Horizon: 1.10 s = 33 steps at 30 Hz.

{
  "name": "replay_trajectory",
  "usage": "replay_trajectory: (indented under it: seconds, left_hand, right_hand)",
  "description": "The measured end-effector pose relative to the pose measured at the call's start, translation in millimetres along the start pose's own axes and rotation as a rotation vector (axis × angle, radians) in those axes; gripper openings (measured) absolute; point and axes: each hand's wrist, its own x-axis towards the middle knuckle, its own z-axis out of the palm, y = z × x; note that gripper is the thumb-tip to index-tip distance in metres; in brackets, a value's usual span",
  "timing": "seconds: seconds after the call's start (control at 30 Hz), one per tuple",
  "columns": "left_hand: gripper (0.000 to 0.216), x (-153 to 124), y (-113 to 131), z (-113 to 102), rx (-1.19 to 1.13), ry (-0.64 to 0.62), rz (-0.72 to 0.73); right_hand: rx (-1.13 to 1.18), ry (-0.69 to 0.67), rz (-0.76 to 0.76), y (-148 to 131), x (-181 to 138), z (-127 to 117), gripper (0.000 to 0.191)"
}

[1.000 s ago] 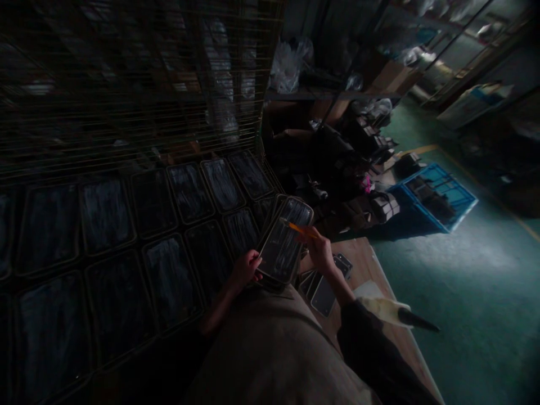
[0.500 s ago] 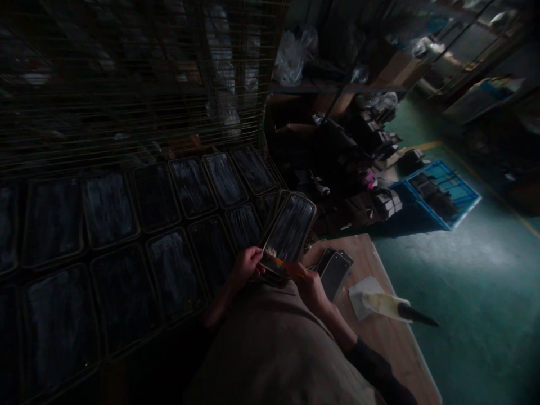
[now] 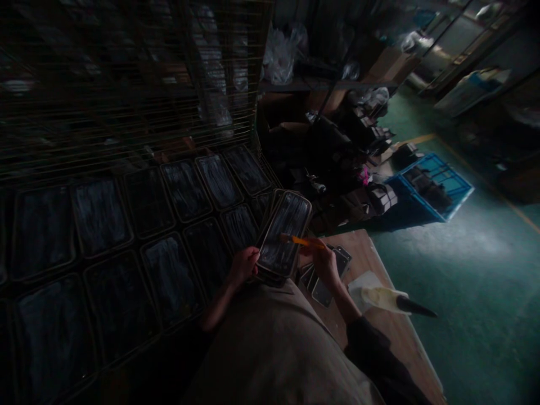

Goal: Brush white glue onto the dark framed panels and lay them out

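Observation:
Between my hands a dark rectangular panel [image 3: 291, 216] with rounded corners and a pale rim lies tilted on top of others like it. Whitish streaks cover its face. My left hand [image 3: 244, 264] pinches the panel's near left edge. An orange-handled brush [image 3: 304, 242] is gripped in my right hand [image 3: 324, 259], its bristles on the middle of the panel. Left of them, rows of similar streaked panels [image 3: 171, 275] lie flat side by side. More panels [image 3: 329, 284] rest on the wooden board beneath my right forearm.
A yellowish bottle with a black nozzle [image 3: 386, 300] lies on the wooden board [image 3: 382, 343] at right. Wire mesh [image 3: 139, 112] rises behind the rows. A blue crate [image 3: 453, 205] stands on the green floor, beside stacked dark parts and cardboard boxes [image 3: 392, 64].
The brush has moved from the panel's near left corner up and right to its middle, and my right hand went with it. My left hand keeps its hold. The view has shifted slightly.

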Motion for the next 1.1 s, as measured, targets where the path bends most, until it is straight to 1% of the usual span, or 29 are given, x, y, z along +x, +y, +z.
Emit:
replay_trajectory:
  seconds: [0.1,0.17,0.23,0.3,0.37,0.43,0.5,0.57,0.67,0.77,0.83,0.87,0.9,0.97,1.03,1.07,1.1]
  left_hand:
    - [0.023,0.8,1.8,0.5,0.029,0.008,-0.018]
    - [0.024,0.9,1.5,1.3,0.029,0.011,-0.018]
    - [0.025,0.4,0.3,1.9,0.023,0.018,-0.014]
    - [0.025,-0.5,-1.6,2.4,0.003,0.024,-0.015]
    - [0.026,-1.6,-3.8,2.9,-0.042,0.020,-0.009]
    - [0.026,-2.5,-5.8,3.9,-0.100,0.019,0.012]
    - [0.026,-2.9,-6.8,5.2,-0.147,0.036,0.027]
    - [0.027,-3.1,-6.4,6.3,-0.175,0.061,0.026]
    - [0.029,-3.1,-4.1,6.6,-0.183,0.063,0.019]
    - [0.029,-2.7,-2.6,6.3,-0.150,0.052,0.022]
    - [0.029,-2.2,-2.9,6.4,-0.131,0.053,0.021]
    - [0.029,-1.9,-3.3,6.6,-0.126,0.059,0.020]
    - [0.030,-1.6,-3.8,6.7,-0.125,0.066,0.021]
    - [0.031,-0.9,-4.8,6.9,-0.118,0.072,0.024]
    - [0.033,0.1,-5.4,6.7,-0.100,0.057,0.015]
    - [0.035,0.7,-5.5,6.5,-0.090,0.043,0.003]
    - [0.036,1.2,-5.3,6.3,-0.081,0.032,-0.012]
  right_hand:
    - [-0.161,0.071,-0.135,2.7,31.2,-2.4,0.032]
    - [-0.233,0.058,-0.214,3.6,43.8,0.6,0.031]
    - [-0.287,-0.006,-0.268,3.0,44.2,5.5,0.030]
    - [-0.319,-0.117,-0.281,0.1,31.0,9.5,0.029]
    - [-0.307,-0.229,-0.255,-5.0,7.4,10.1,0.028]
    - [-0.258,-0.305,-0.189,-10.7,-19.0,6.4,0.027]
    - [-0.172,-0.343,-0.108,-14.5,-39.9,-0.1,0.027]
    - [-0.052,-0.359,-0.026,-14.7,-50.4,-7.7,0.029]
    - [0.107,-0.342,0.077,-9.2,-48.1,-18.1,0.033]
    - [0.150,-0.204,0.145,-5.0,-39.1,-25.1,0.036]
    - [0.138,-0.102,0.154,-6.2,-37.1,-27.1,0.037]
    - [0.138,-0.078,0.151,-7.5,-37.7,-27.3,0.038]
    - [0.146,-0.090,0.150,-8.7,-38.8,-27.3,0.038]
    - [0.187,-0.169,0.154,-8.4,-39.9,-26.9,0.039]
    - [0.216,-0.222,0.155,-2.9,-34.9,-27.8,0.041]
    - [0.211,-0.211,0.148,1.6,-29.2,-29.2,0.042]
    - [0.196,-0.169,0.133,6.7,-21.4,-31.2,0.042]
